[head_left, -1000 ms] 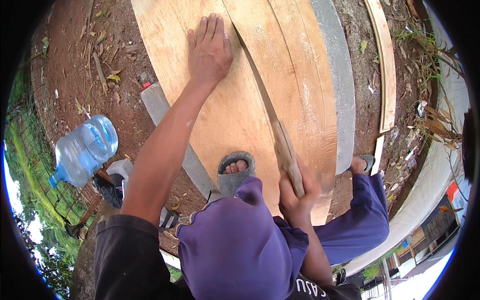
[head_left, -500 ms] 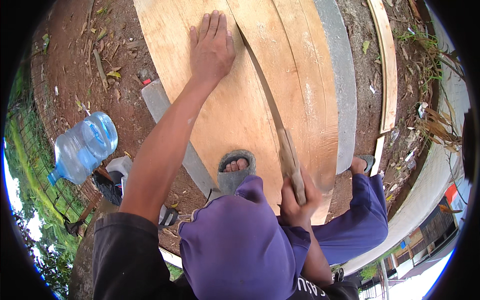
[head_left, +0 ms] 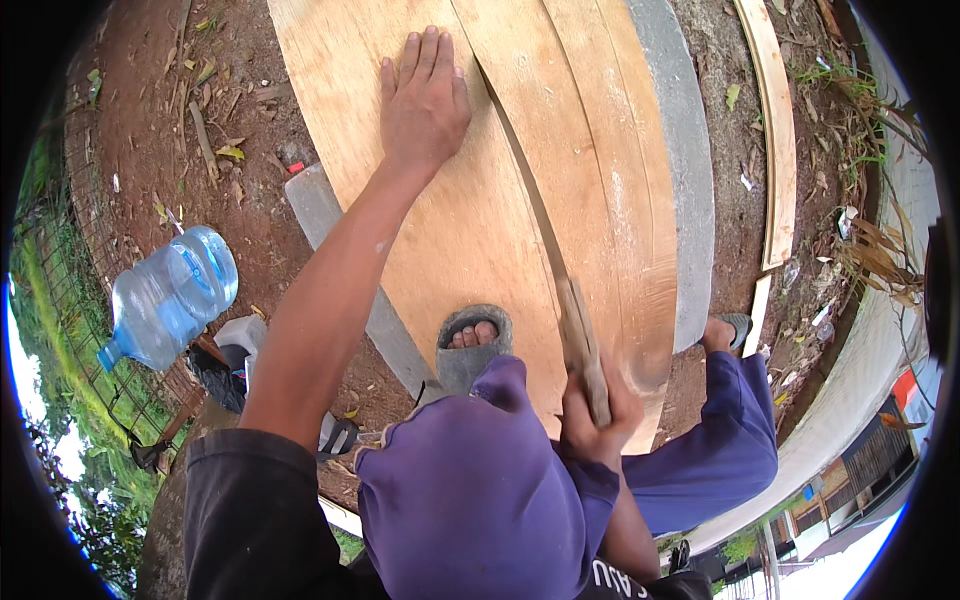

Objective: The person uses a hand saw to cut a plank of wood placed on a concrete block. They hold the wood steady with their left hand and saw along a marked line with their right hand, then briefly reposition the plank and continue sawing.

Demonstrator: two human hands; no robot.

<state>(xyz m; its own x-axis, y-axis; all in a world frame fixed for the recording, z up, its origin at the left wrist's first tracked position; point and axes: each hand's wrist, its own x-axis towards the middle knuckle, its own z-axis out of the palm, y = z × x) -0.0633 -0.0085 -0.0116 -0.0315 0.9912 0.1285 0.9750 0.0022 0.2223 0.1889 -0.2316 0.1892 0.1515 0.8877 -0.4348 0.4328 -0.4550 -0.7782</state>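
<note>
Head view: our right hand [head_left: 603,412] gripped a brown wooden-handled saw [head_left: 553,255] slanting forward-left along tan plywood [head_left: 480,230]; our left hand [head_left: 427,112] lay flat.

Blue water jug [head_left: 178,293] near a wire fence [head_left: 72,265]; small red scrap [head_left: 295,167] and yellow leaf [head_left: 231,152] on reddish soil [head_left: 140,130]

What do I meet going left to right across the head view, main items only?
Clear blue water jug → red scrap on the soil → left hand flat on the plywood sheet → right hand around the handsaw's wooden handle → narrow wooden board → dry brown leaf cluster.
</note>
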